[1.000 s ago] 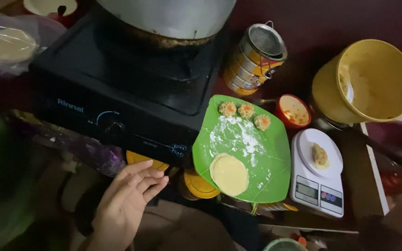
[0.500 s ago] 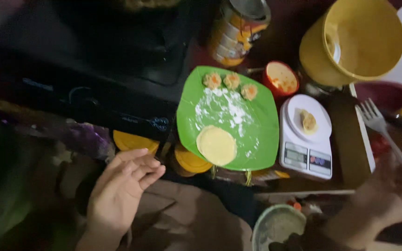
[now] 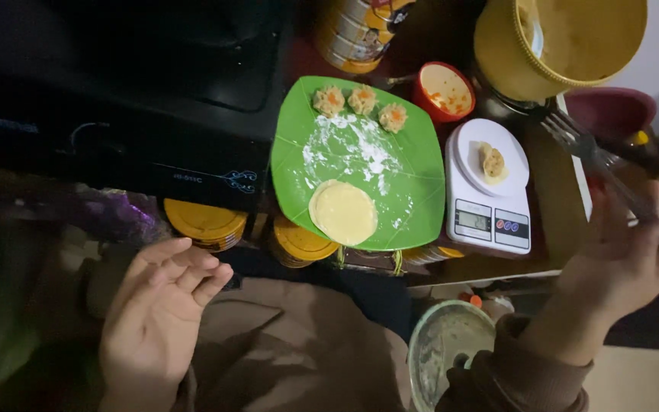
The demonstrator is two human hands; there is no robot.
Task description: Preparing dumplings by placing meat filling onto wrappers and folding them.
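My left hand [image 3: 158,305] hovers palm up and empty below the black stove [image 3: 116,91], fingers apart. At the right edge, my right hand [image 3: 627,259] grips the handle of a metal fork [image 3: 573,141] whose tines point toward the scale. A green square plate [image 3: 413,175] dusted with flour carries a round flat dough wrapper [image 3: 343,211] near its front edge and three shaped dumplings [image 3: 360,101] along its back edge. A white kitchen scale [image 3: 490,191] to the right of the plate has a small lump of filling [image 3: 492,161] on it.
A small red bowl [image 3: 442,89] with orange-flecked residue, a tin can [image 3: 360,34] and a big yellow bowl [image 3: 558,42] stand behind the plate. Yellow jar lids [image 3: 204,223] sit under the stove's edge. A floury round bowl [image 3: 448,351] lies low near my right sleeve.
The view has shifted right and down. My right hand with the fork has come further into view at the right. My left hand stays open below the stove.
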